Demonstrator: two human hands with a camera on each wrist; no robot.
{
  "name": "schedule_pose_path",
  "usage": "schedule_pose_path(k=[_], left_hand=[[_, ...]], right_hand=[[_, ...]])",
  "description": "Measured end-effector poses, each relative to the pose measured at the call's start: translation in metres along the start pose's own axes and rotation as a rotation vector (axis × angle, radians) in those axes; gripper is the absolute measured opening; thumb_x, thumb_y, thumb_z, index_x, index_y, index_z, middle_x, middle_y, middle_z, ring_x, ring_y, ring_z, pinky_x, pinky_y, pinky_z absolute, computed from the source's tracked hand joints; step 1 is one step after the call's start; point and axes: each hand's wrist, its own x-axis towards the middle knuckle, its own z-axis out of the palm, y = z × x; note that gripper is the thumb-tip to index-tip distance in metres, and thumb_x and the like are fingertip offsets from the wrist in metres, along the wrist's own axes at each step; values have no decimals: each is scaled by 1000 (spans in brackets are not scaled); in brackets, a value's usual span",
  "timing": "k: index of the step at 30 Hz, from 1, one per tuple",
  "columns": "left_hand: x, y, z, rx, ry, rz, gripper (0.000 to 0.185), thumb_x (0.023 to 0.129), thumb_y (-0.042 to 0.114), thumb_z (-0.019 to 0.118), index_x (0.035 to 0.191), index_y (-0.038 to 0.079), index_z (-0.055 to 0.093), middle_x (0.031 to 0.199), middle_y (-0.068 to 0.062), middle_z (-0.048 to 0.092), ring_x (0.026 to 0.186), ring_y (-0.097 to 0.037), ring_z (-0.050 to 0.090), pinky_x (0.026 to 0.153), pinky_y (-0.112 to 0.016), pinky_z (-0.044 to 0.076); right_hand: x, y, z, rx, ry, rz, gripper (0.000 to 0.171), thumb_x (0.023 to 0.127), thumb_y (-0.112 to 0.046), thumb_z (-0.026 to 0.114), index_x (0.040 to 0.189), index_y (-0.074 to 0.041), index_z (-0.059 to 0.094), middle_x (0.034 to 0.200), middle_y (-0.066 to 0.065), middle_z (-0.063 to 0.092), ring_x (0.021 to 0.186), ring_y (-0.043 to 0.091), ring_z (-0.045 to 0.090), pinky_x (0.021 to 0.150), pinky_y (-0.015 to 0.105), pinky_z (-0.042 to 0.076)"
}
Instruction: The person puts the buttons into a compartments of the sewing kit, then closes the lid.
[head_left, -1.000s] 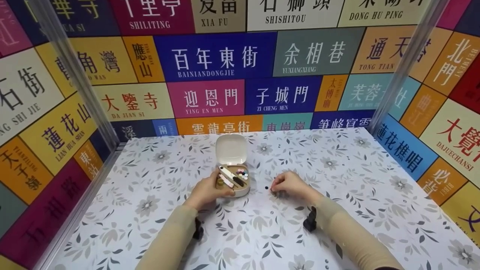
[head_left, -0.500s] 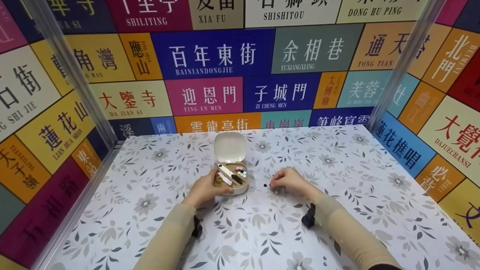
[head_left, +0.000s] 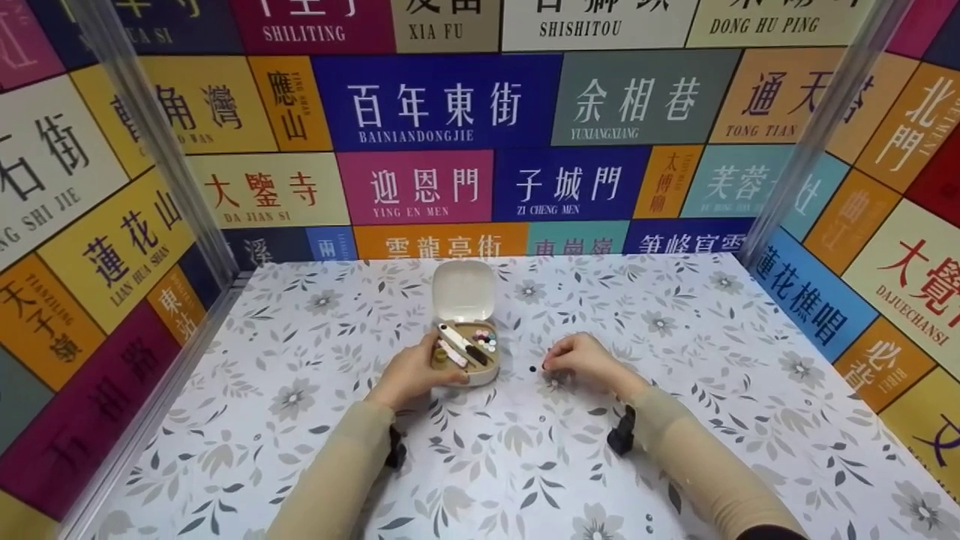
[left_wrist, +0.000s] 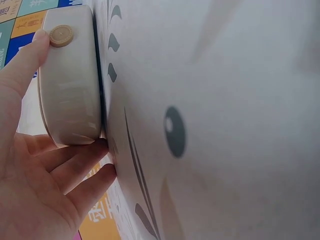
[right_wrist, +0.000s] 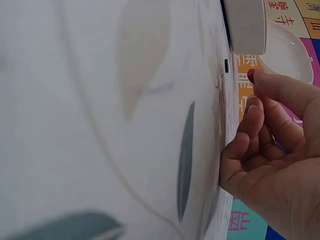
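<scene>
Walls (head_left: 442,105) all round, covered in coloured panels of street names. Table (head_left: 720,375) under a cloth printed with grey flowers and leaves.

Small cream case (head_left: 466,330) stands mid-table, lid (head_left: 463,291) swung up and back, tray facing me. In the tray: little spools, a dark slim tool, a cluster of coloured beads or buttons; too small to tell which.

My left hand (head_left: 411,377) grips the case at its near left side, thumb on the front edge by a round tan catch (left_wrist: 61,35), fingers curled under against the cloth. Case sits flat on the table.

My right hand (head_left: 583,362) rests on the cloth just right of the case, fingers curled, pinching a tiny red bead (right_wrist: 251,75) between thumb and forefinger. A small black dot (head_left: 532,369) lies on the cloth between that hand and the case, touching neither.
</scene>
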Motion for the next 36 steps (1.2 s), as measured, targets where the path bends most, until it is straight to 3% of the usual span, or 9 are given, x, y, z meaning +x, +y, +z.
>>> schedule_pose_path(k=[7, 15, 20, 29, 36], left_hand=[[4, -2, -1, 53, 5, 42, 117, 65, 61, 81, 156, 16, 22, 147, -15, 44, 129, -34, 45, 110, -47, 31], [2, -2, 0, 8, -7, 19, 117, 64, 58, 83, 156, 20, 21, 149, -13, 42, 131, -34, 43, 111, -49, 28], [2, -2, -1, 21, -5, 15, 117, 64, 59, 82, 156, 19, 21, 148, -13, 42, 131, -34, 43, 111, -49, 28], [1, -2, -1, 19, 2, 8, 116, 64, 58, 82, 155, 19, 23, 148, -12, 43, 131, -33, 43, 111, -49, 28], [2, -3, -1, 28, 9, 49, 113, 67, 55, 82, 155, 15, 24, 147, -13, 45, 129, -34, 46, 110, -47, 31]], right_hand=[[3, -2, -3, 41, 4, 28, 11, 82, -5, 73, 89, 3, 74, 82, 11, 72, 75, 21, 69, 66, 29, 55], [3, -4, -5, 42, 15, 70, 14, 85, -7, 70, 94, 4, 73, 88, 14, 72, 82, 27, 68, 75, 37, 56], [4, -6, -6, 20, 43, 94, 16, 86, -9, 71, 95, 3, 74, 86, 7, 72, 79, 21, 65, 72, 33, 54], [10, -8, -6, 27, 43, 89, 15, 85, -10, 72, 94, 2, 74, 89, 15, 72, 70, 16, 61, 64, 28, 52], [12, -11, -4, 72, 67, 88, 14, 84, -9, 73, 93, 2, 74, 85, 9, 72, 66, 13, 57, 63, 27, 50]])
